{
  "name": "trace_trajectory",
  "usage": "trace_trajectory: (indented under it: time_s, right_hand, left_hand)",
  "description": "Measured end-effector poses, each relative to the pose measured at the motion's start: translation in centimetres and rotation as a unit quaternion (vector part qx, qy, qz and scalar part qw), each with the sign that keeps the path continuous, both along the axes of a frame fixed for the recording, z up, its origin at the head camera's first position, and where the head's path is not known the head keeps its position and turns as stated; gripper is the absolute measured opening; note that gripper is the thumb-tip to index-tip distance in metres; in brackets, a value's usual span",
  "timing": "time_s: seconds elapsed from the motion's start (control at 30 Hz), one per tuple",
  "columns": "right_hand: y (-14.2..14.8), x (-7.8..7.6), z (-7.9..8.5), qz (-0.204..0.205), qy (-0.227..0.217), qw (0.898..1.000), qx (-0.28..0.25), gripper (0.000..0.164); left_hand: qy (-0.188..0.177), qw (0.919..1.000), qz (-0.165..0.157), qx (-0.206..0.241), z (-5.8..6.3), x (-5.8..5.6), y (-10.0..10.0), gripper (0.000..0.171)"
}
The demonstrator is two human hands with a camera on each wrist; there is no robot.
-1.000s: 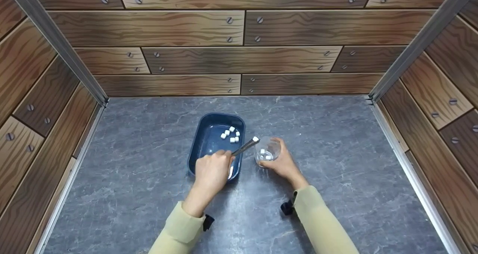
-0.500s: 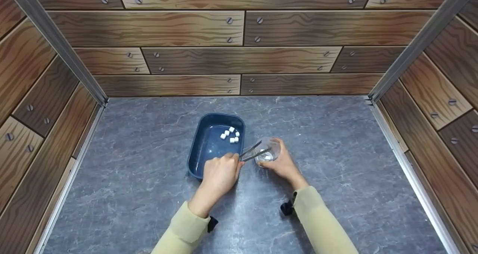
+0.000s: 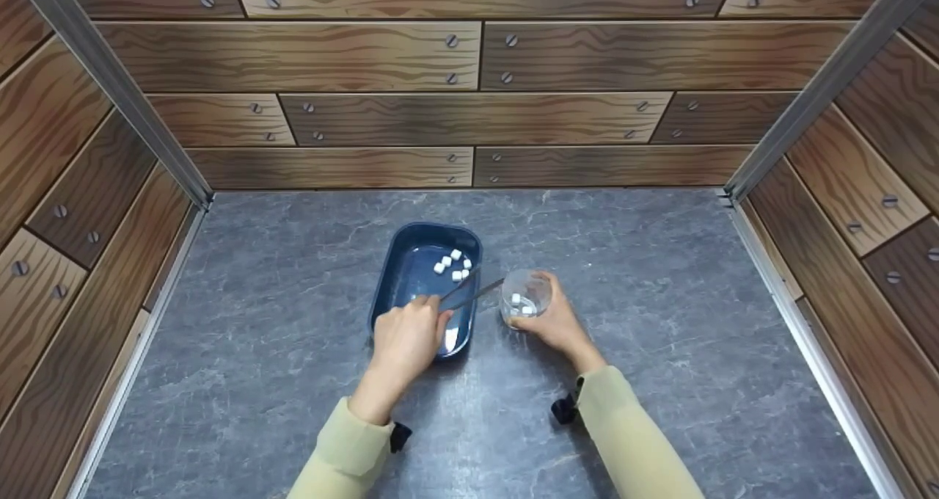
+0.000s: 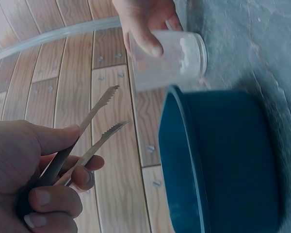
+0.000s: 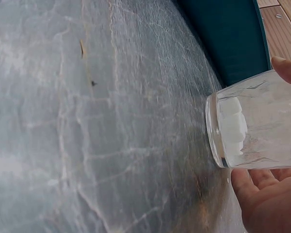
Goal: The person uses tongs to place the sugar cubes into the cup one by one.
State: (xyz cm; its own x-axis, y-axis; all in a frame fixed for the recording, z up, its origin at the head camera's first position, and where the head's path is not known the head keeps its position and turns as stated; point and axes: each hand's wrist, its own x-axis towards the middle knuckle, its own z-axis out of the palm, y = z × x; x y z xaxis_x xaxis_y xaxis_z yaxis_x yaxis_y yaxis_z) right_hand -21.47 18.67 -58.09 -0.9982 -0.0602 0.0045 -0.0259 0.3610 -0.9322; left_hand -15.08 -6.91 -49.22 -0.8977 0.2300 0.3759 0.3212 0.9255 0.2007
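In my left hand [image 3: 407, 340] I hold metal tongs [image 3: 477, 293] with serrated tips. The tongs' arms are spread, with nothing between them in the left wrist view. They hang over the right side of a dark blue tray [image 3: 389, 293]. Several white cubes [image 3: 447, 262] lie in the tray's far right part. My right hand [image 3: 561, 323] grips a clear glass [image 3: 539, 288] standing just right of the tray. White cubes [image 5: 233, 124] rest at the bottom of the glass; exactly how many is hard to tell.
The grey marbled tabletop [image 3: 675, 323] stretches around the tray and glass. Wood-patterned walls [image 3: 381, 117] stand at the back and both sides, with metal rails along the corners.
The tongs held a white cube by the glass, then spread over its mouth without the cube. Now my left hand has moved back left over the tray. My right hand stays on the glass.
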Motion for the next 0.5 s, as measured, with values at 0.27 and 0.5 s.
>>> trace_trajectory:
  time_s: [0.27, 0.5]
  right_hand:
    - [-0.2, -0.1, -0.2, -0.001, 0.001, 1.000, -0.013, 0.091]
    - [-0.1, 0.0, -0.1, -0.007, 0.004, 1.000, 0.008, 0.092]
  left_hand:
    - [-0.036, 0.9988, 0.031, 0.010, -0.8, -0.8, -1.6, 0.028]
    - [-0.049, 0.9976, 0.048, 0.013, -2.1, -1.4, -2.9, 0.028]
